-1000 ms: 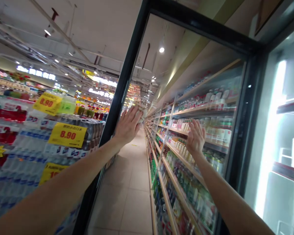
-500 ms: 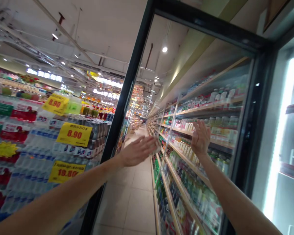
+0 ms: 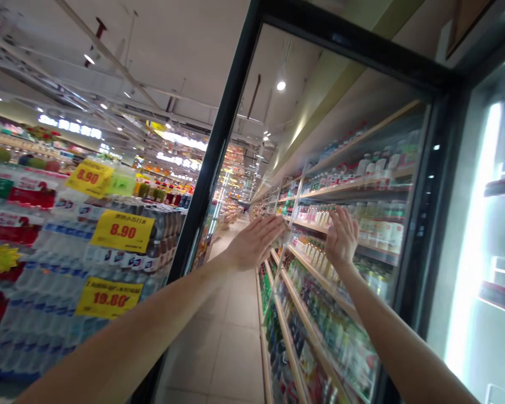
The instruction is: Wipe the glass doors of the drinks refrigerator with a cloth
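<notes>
An open glass cooler door [image 3: 213, 154] with a black frame stands in front of me. My left hand [image 3: 256, 242] reaches across its pane from the left, fingers stretched flat and together. Under the fingertips shows the edge of a pale, thin cloth [image 3: 284, 231], pressed against the glass; most of it is hidden by the hand. My right hand [image 3: 341, 235] is raised at the right part of the pane, fingers up and a little apart, with nothing visible in it. Whether its palm touches the glass I cannot tell.
Through the pane show long shelves [image 3: 320, 280] of bottled drinks and a tiled aisle floor [image 3: 235, 348]. On the left rise stacked packs of bottles [image 3: 46, 292] with yellow price signs [image 3: 123, 230]. The lit cooler interior [image 3: 471, 252] lies at the right.
My left hand has slid right and slightly up over the glass with the cloth, coming closer to my right hand. My right hand stays about where it was.
</notes>
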The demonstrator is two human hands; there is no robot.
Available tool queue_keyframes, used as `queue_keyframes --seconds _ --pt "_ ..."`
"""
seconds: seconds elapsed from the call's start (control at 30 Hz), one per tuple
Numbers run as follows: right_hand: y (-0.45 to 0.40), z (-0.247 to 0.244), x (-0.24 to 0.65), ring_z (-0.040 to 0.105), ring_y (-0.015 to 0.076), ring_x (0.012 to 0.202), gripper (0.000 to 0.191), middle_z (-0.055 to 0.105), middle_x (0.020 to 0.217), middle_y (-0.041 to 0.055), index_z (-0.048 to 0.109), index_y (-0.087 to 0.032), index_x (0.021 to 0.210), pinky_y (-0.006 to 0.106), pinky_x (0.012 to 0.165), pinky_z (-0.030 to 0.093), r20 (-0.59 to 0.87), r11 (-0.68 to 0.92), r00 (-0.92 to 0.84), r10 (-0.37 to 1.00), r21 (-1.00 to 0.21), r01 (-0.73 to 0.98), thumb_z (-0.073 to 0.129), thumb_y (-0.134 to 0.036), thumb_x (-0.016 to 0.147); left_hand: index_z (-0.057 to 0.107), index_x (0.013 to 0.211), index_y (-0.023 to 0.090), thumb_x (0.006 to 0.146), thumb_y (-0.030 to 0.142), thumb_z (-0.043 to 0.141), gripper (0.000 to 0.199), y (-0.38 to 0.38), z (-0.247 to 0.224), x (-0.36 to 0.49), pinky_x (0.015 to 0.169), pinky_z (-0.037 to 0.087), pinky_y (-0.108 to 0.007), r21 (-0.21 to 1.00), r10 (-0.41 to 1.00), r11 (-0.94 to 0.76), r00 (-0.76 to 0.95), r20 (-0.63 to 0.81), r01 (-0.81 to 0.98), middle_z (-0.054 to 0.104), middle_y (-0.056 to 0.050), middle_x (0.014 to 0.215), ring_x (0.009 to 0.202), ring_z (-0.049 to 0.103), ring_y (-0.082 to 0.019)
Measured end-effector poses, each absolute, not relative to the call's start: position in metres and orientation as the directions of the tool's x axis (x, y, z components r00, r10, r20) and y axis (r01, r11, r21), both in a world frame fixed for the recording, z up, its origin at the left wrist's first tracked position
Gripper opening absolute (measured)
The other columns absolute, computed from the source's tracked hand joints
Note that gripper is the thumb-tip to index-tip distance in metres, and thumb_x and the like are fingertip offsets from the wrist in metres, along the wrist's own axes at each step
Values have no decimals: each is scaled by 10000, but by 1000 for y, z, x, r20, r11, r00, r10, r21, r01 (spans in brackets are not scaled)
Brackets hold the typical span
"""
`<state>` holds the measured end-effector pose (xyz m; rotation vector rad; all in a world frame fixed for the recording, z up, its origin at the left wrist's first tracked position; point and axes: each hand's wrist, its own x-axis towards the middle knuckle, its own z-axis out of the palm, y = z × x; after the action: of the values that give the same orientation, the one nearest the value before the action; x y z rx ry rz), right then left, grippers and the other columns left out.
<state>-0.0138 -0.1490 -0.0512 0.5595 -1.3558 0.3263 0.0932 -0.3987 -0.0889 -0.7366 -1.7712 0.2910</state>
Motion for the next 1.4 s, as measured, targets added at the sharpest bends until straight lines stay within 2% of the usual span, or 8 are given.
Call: queue_keyframes --seconds 0.17,0.4,0.57,0.77,0.97,1.17,1.23,1.4 --pt "-157 -51 2 368 245 1300 409 494 1326 128 519 -177 1226 510 1059 243 958 804 264 -109 241 -544 337 -298 881 328 1274 130 856 181 422 432 -381 -53 81 1061 345 -420 -398 401 800 94 911 449 312 -176 1428 1371 201 -206" --pt "-243 -53 53 444 157 1242 423 532 1286 92 475 -176 1265 374 1019 398 954 384 252 -161 296 -875 275 -211 895 483 1125 150 835 262 482 311 -379 -55 87 1053 320 -487 -347 294 828 185 938 440 501 -150 1274 1253 407 -253" --pt "-269 -58 63 331 182 1321 429 469 1360 55 430 -222 1308 470 1090 231 973 627 140 -183 225 -746 291 -267 905 309 1324 169 871 226 355 459 -389 -60 94 1035 361 -408 -255 173 787 197 965 562 455 -138 1334 1271 395 -190" --pt "-224 -52 45 338 224 1310 385 464 1366 56 516 -235 1203 522 1086 122 983 817 73 -169 181 -548 414 -373 859 313 1324 168 909 261 318 426 -388 -65 88 1093 232 -460 -165 112 918 164 980 360 392 -138 1398 1337 293 -208" --pt "-147 -29 12 361 303 1275 416 484 1327 133 527 -191 1204 612 1001 206 969 819 -1 247 -209 -535 342 -296 847 282 1372 209 883 332 419 523 -381 -72 82 1105 155 -522 -227 234 964 -33 972 140 263 -118 1473 1383 125 -264" --pt "-206 -51 23 231 220 1360 449 405 1401 76 446 -213 1305 463 1070 235 951 772 160 -265 309 -556 335 -275 874 233 1403 203 875 357 444 589 -381 -73 80 1106 140 -536 -243 250 963 -42 967 116 224 -128 1482 1384 102 -274" --pt "-205 -54 21 242 210 1357 445 419 1395 49 445 -252 1306 473 1089 183 931 773 152 -332 360 -522 359 -261 870 256 1395 200 871 357 453 583 -381 -73 80 1109 138 -529 -234 242 965 -60 969 115 235 -129 1479 1383 107 -274" --pt "-164 -45 5 295 283 1321 460 413 1386 120 482 -205 1283 559 1027 230 979 856 64 191 -134 -499 329 -248 851 251 1398 191 880 353 431 572 -381 -73 79 1105 149 -534 -240 247 966 -63 967 99 227 -138 1479 1381 114 -279"
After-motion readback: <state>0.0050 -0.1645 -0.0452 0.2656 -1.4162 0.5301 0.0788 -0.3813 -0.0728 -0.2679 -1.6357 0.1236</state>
